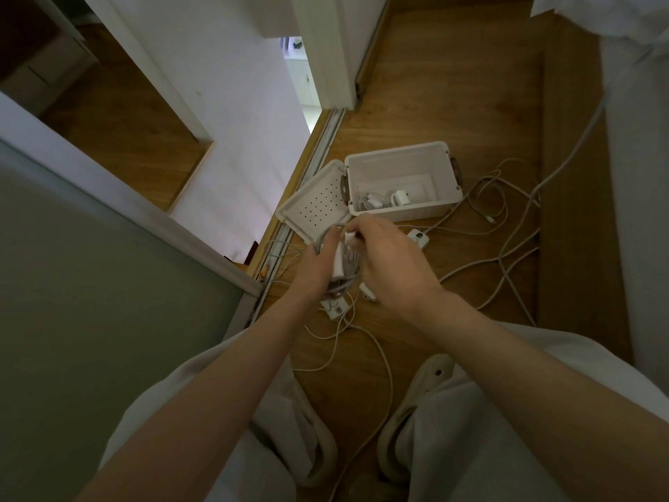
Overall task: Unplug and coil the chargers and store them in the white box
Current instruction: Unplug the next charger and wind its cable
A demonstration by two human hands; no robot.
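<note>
My left hand (314, 267) grips a white charger brick with grey cable loops (344, 264) wound around it, held above the wooden floor. My right hand (389, 260) pinches the cable's white end (350, 236) at the top of the bundle. Just beyond my hands stands the white box (405, 157), open, with a coiled charger (389, 198) lying on its bottom. Its perforated lid (315, 204) leans against the box's left side.
Loose white cables (506, 226) sprawl over the floor right of the box. A small white adapter (418, 237) and a power strip (335, 306) lie near my hands. A sliding-door track (311, 168) and a white wall run on the left, a bed edge (637, 211) on the right.
</note>
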